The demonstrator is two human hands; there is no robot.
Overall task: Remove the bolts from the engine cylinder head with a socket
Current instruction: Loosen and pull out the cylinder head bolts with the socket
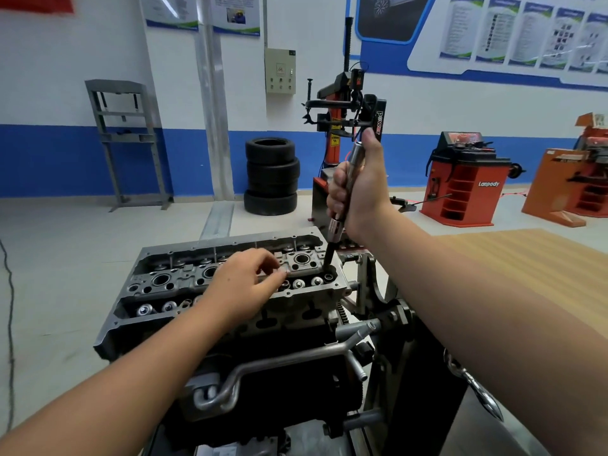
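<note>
Against the far wall at the left stands a grey press frame (126, 139). Nearer, in the middle of the view, the cylinder head (230, 281) sits on top of an engine (263, 373) held in a stand (388, 311). The left hand (245, 284) rests on the head's upper face, its fingers bent and close together, the tips touching the metal near the right end; whether they pinch anything cannot be told. Behind the head, on the floor, is a stack of tyres (271, 176).

Just right of the left fingertips, the dark socket (329, 258) stands almost upright with its lower end in a recess at the head's far right corner. Any bolt under it is hidden. The socket joins a silver handle (350, 172) that tilts slightly right toward its top. The right hand (360, 189) grips this handle, fingers wrapped tight around it and the thumb lying up along the shaft.

Behind that hand is a tyre changer (342, 120). Farther right stands a red balancer (467, 179), and at the right edge an orange machine (569, 185). A wooden board (526, 258) lies near right.
</note>
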